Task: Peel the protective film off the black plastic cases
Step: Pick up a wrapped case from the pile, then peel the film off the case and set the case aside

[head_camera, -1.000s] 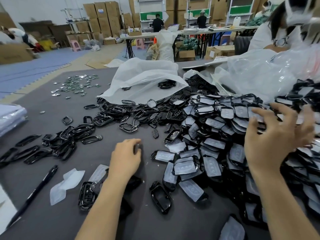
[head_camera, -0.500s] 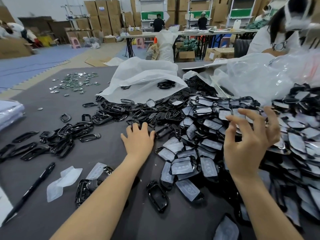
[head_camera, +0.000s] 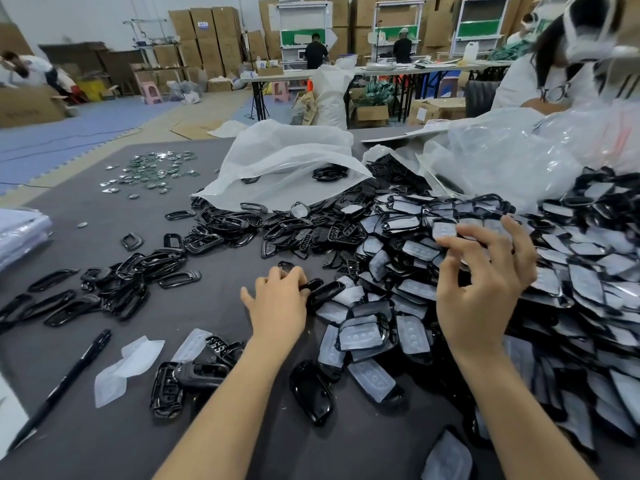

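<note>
A big heap of black plastic cases [head_camera: 433, 258] covered with whitish film spreads over the right half of the grey table [head_camera: 86, 441]. My left hand [head_camera: 277, 303] rests at the heap's left edge, its fingers curled around a black case [head_camera: 325, 289]. My right hand [head_camera: 481, 282] hovers over the heap with fingers spread and bent, nothing clearly in it. Peeled film pieces [head_camera: 126, 368] lie near the front left, beside a few bare black cases [head_camera: 188, 382].
A black pen [head_camera: 65, 382] lies at the front left. Black frames [head_camera: 114, 278] are scattered to the left, small metal parts [head_camera: 156, 171] further back. White plastic bags [head_camera: 287, 161] sit behind the heap. A person in white [head_camera: 550, 77] is seated at the far right.
My left hand has gone from flat with spread fingers to curled on a black case. My right hand has moved left and nearer over the heap.
</note>
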